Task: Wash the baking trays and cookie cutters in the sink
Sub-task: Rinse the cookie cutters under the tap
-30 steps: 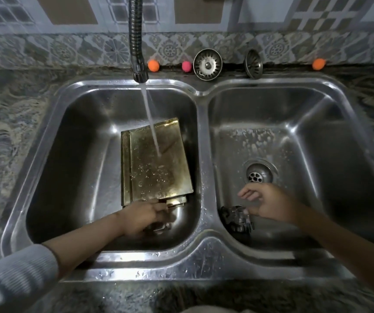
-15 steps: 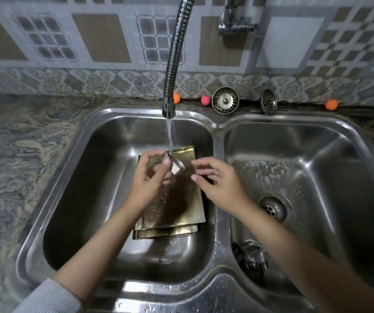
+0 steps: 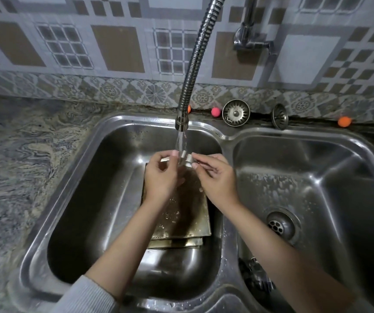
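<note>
A small shiny metal cookie cutter (image 3: 185, 157), seemingly, is pinched by left hand (image 3: 160, 177) and right hand (image 3: 216, 177); it should be turned under the stream.

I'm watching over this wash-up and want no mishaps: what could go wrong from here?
1. The small cookie cutter is only pinched by the fingertips of the left hand and right hand under the running water; wet metal could slip and drop onto the baking trays.
2. The right basin's drain is open, its strainers on the ledge, so small pieces might get caught there.
</note>
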A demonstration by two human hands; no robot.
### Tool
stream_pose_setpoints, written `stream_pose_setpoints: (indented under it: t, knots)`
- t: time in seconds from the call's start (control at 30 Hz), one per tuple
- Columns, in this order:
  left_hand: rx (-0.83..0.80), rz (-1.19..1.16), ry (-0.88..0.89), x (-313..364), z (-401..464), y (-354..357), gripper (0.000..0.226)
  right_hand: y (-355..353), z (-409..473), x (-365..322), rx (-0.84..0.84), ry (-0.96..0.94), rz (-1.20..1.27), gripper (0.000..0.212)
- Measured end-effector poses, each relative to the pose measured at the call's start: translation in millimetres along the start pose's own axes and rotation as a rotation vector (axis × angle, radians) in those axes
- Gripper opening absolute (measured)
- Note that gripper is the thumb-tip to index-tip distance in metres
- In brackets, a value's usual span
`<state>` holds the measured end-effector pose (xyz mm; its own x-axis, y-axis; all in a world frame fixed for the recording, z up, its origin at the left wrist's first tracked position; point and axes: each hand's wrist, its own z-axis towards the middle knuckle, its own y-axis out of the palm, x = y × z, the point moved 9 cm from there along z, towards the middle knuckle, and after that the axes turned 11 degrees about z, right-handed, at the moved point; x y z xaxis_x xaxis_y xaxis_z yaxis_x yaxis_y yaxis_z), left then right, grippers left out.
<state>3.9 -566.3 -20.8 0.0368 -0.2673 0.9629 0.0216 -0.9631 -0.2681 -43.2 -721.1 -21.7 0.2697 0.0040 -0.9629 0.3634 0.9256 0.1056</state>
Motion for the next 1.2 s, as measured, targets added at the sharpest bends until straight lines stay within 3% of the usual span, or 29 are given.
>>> stream_pose_setpoints:
  t: [0.33, 0.43, 0.6, 1.2]
  knots:
    - [0.012, 0.178, 0.139, 11, 2, -1, 0.013, -5, 6, -2, 0.019, -0.031, -0.042, 0.03]
    - [-0.018, 0.149, 0.107, 8, 3, -3, 0.023, 0, 7, -6, 0.007, -0.029, -0.045, 0.026]
    - [-0.021, 0.078, 0.093, 4, 2, -7, 0.014, 9, 8, -12, -0.009, -0.04, -0.064, 0.018]
    - [0.105, -0.075, -0.01, -5, 10, -35, 0.013, 30, 20, -9, -0.06, -0.01, 0.066, 0.022]
